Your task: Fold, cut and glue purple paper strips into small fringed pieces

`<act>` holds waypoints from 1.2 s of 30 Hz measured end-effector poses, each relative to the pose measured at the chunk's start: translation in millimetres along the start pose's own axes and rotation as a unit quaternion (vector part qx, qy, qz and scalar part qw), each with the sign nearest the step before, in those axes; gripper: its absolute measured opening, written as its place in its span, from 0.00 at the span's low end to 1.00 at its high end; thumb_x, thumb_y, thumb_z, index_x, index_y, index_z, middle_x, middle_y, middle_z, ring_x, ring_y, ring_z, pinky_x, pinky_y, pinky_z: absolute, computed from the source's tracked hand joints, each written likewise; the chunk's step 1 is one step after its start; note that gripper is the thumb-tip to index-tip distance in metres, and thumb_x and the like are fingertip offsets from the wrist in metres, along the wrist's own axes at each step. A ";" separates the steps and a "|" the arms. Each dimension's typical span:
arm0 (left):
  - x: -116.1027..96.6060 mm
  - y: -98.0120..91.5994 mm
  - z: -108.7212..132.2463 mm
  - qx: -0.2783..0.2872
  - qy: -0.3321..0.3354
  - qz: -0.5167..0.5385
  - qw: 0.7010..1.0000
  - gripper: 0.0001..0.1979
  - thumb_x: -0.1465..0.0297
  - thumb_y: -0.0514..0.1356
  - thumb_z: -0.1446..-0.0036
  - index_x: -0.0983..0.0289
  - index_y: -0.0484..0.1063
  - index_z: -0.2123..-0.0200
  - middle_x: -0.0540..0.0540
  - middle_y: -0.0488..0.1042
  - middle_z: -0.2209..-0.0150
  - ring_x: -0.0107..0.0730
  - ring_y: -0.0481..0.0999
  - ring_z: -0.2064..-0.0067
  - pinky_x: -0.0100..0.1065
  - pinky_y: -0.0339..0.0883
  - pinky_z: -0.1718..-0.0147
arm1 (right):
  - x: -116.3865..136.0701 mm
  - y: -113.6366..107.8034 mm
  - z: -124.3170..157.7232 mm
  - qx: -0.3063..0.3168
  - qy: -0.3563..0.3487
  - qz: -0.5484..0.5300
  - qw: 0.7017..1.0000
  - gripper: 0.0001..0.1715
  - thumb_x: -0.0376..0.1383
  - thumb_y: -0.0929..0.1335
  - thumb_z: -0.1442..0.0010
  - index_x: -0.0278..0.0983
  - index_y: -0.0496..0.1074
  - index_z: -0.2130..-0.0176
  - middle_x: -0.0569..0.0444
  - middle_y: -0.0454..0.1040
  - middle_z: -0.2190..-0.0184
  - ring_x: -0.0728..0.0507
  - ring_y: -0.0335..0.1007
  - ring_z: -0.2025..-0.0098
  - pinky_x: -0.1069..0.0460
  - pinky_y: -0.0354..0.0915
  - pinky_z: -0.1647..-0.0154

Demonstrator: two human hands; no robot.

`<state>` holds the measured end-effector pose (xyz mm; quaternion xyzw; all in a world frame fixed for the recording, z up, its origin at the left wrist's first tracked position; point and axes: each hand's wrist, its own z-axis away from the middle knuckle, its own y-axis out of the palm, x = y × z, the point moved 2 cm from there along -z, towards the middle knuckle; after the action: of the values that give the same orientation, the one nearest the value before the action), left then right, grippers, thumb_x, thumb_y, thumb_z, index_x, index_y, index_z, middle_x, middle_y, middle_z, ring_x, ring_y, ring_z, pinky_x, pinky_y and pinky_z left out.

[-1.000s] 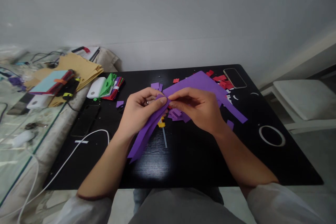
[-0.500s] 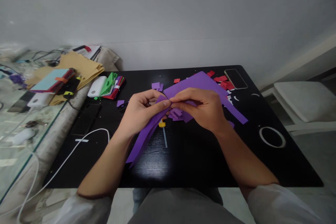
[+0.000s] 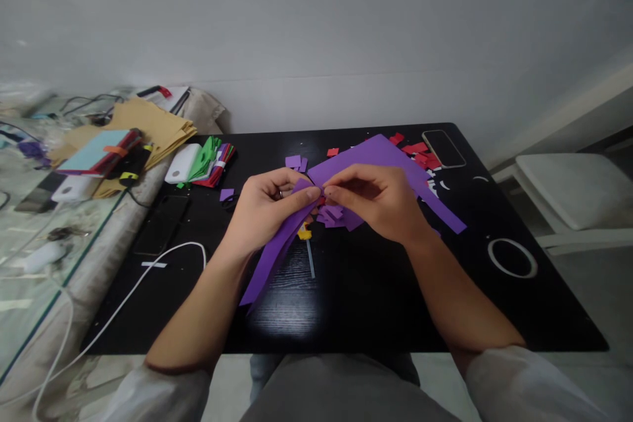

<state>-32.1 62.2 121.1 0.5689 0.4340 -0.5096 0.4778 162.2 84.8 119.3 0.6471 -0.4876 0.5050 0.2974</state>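
Note:
My left hand (image 3: 262, 211) is closed on several long purple paper strips (image 3: 274, 254) that hang down toward me over the black table (image 3: 370, 290). My right hand (image 3: 380, 201) pinches the top end of the same strips, fingertip to fingertip with the left thumb. Behind my right hand lies a large purple paper sheet (image 3: 376, 155). A heap of small purple paper pieces (image 3: 332, 214) lies under my hands, beside a yellow-handled cutter (image 3: 306, 241).
Red paper scraps (image 3: 419, 151) and a phone (image 3: 444, 148) lie at the back right; a white ring (image 3: 512, 257) sits at the right. A second phone (image 3: 161, 225) and white cable (image 3: 148, 277) lie left. Coloured paper stack (image 3: 210, 161), brown envelopes (image 3: 148, 125), white chair (image 3: 573, 194).
My hands have stayed in place. My right fingers have shifted slightly on the strip ends and the hanging strips have swung a little.

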 end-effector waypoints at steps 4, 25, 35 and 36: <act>1.3 1.9 -0.3 -0.009 0.005 -0.020 1.000 0.09 0.66 0.75 0.44 0.64 0.81 0.68 0.51 0.84 0.72 0.28 0.82 0.72 0.26 0.75 0.72 | 1.0 2.0 0.7 0.028 0.045 -0.024 0.998 0.08 0.39 0.79 0.39 0.37 0.81 0.64 0.55 0.83 0.69 0.47 0.79 0.67 0.53 0.75 0.63; 6.6 2.4 -1.3 0.019 -0.038 0.012 0.999 0.13 0.64 0.74 0.42 0.65 0.76 0.69 0.52 0.83 0.71 0.27 0.80 0.74 0.26 0.75 0.73 | -1.7 2.8 -3.0 -0.057 0.049 -0.049 0.996 0.14 0.44 0.77 0.38 0.37 0.78 0.66 0.55 0.79 0.72 0.47 0.78 0.69 0.51 0.76 0.65; 7.6 2.7 -1.9 0.035 -0.062 0.011 0.997 0.14 0.62 0.75 0.45 0.65 0.78 0.67 0.52 0.82 0.72 0.30 0.81 0.73 0.28 0.76 0.72 | -2.6 5.2 -1.4 -0.005 0.078 -0.031 0.996 0.18 0.49 0.78 0.39 0.37 0.79 0.66 0.54 0.79 0.72 0.45 0.77 0.69 0.51 0.74 0.66; 7.9 2.6 -1.8 0.038 -0.070 0.008 0.997 0.14 0.62 0.75 0.45 0.65 0.78 0.66 0.53 0.83 0.71 0.30 0.82 0.72 0.28 0.77 0.72 | -2.3 4.5 -1.4 -0.011 0.072 -0.025 0.997 0.19 0.49 0.78 0.39 0.37 0.79 0.67 0.55 0.79 0.73 0.46 0.77 0.69 0.51 0.75 0.66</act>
<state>-28.4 63.6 113.6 0.5532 0.3754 -0.5601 0.4892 157.5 85.2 117.1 0.6177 -0.4536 0.5377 0.3515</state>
